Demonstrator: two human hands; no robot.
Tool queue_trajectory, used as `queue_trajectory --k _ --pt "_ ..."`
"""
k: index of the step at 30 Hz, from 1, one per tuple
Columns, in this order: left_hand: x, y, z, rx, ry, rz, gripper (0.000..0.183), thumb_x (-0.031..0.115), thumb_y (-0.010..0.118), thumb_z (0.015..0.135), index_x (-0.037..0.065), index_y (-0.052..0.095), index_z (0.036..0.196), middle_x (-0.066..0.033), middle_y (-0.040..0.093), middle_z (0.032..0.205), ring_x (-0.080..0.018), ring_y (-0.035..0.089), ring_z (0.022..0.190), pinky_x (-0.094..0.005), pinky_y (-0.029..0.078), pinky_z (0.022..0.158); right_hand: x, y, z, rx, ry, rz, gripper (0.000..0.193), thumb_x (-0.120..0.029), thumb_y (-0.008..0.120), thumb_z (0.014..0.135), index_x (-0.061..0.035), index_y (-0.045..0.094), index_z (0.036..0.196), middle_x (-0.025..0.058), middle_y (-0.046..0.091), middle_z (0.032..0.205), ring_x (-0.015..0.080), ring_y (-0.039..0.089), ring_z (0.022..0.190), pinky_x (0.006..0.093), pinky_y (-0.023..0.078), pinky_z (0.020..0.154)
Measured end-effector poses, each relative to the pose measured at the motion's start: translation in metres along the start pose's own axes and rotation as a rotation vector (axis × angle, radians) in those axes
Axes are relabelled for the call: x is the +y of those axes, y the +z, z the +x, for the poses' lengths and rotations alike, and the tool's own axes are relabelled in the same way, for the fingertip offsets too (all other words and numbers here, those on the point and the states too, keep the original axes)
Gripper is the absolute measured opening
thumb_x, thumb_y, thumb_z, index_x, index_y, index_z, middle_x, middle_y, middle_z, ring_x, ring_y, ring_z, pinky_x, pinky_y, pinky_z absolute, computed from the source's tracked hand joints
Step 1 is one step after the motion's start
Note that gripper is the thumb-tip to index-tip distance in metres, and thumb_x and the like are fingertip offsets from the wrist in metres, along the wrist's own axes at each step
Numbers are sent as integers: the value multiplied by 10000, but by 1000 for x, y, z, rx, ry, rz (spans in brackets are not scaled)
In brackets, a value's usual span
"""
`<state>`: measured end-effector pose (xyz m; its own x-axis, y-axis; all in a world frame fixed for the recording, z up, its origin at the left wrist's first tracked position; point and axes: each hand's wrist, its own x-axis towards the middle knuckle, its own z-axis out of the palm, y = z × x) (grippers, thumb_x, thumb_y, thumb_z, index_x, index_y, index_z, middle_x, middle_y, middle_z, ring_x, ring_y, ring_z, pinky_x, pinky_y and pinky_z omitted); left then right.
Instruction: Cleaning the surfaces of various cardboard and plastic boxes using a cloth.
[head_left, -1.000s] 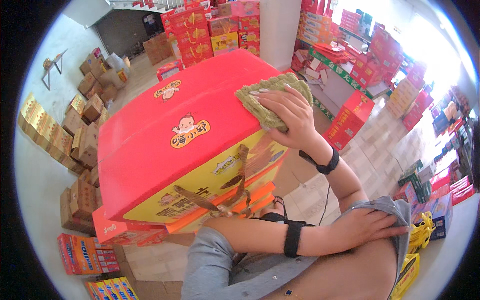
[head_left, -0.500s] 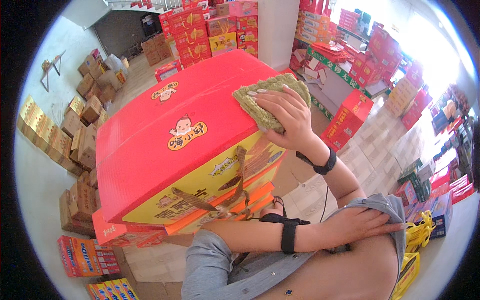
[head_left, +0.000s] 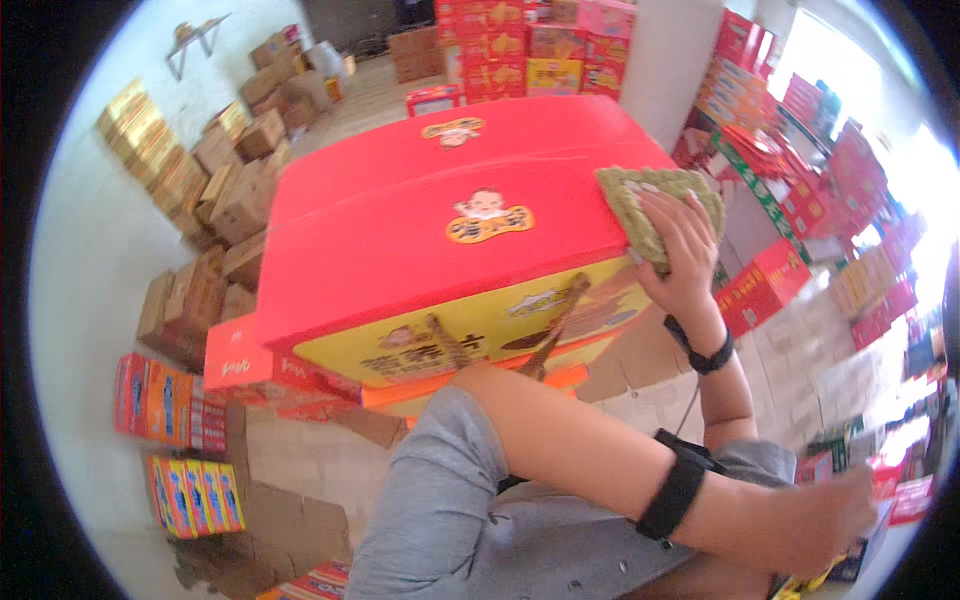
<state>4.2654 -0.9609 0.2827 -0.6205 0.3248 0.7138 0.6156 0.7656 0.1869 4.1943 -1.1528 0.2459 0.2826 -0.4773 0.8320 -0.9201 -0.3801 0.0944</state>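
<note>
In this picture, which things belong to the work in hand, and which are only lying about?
In use:
- green cloth, under the right hand
- large red-and-yellow box, which the cloth touches at its right end

Apparently just lying about:
- brown cartons along the left wall
- stacked red boxes behind

Pale wall (head_left: 110,265), tiled floor (head_left: 300,455)

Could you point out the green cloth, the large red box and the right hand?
Green cloth (head_left: 624,214): head view, on its uncovered left part.
Large red box (head_left: 400,240): head view, on its red top.
Right hand (head_left: 687,258): head view, on the back of the hand.
</note>
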Motion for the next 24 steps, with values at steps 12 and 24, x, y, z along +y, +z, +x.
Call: queue_trajectory --k 12,24 --pt "13 -48 -75 -3 23 -263 213 130 492 765 30 576 934 -112 535 839 -229 541 773 -328 420 667 -4 5 2 31 46 -14 431 -163 552 665 -50 569 1080 102 604 1109 274 564 1060 441 360 962" --pt "14 -53 -82 -6 -13 -264 214 112 505 778 13 597 945 -152 567 879 -270 569 784 -356 453 671 -4 5 -7 73 104 -44 426 -249 525 702 -31 580 1064 120 608 1090 293 566 1048 459 325 982"
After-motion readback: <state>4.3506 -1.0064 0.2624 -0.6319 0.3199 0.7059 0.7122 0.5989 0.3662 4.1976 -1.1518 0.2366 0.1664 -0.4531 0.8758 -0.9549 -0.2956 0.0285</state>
